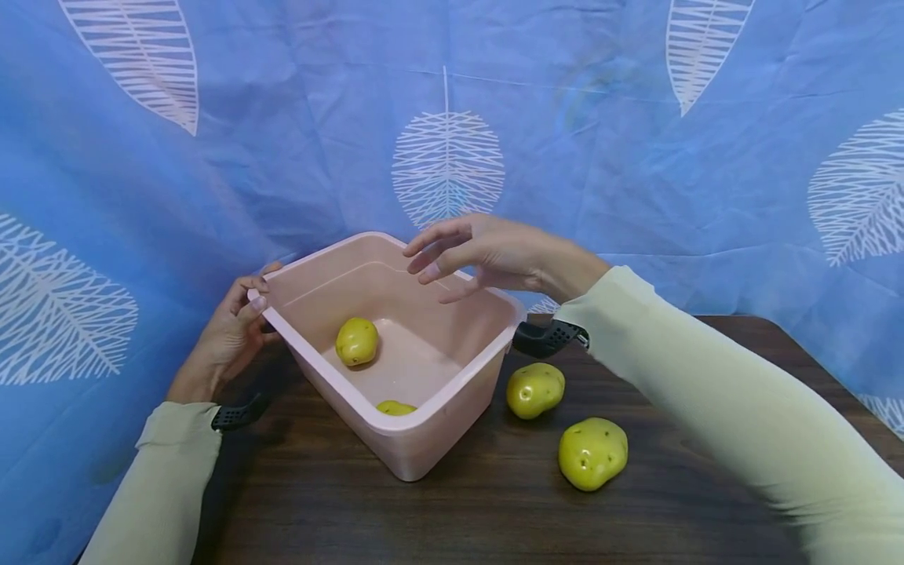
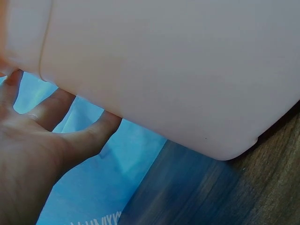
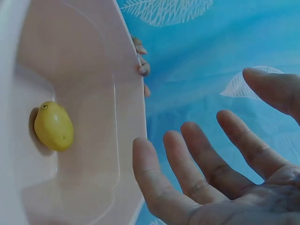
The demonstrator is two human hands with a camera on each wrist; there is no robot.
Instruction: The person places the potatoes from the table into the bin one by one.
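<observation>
A pink plastic tub stands on the table, its left corner held by my left hand, with the thumb over the rim. In the left wrist view that hand has its fingers against the tub's wall. One glossy yellow potato lies inside at the left; a second potato is mostly hidden behind the near rim. Over the far right rim hovers my right hand, fingers spread and nothing in them. Two more potatoes, a nearer one and a farther one, lie right of the tub.
The dark wooden table carries everything. Behind it and along the left hangs a blue cloth with white leaf prints. Black bands, one on the left wrist and one on the right wrist, sit below pale sleeves.
</observation>
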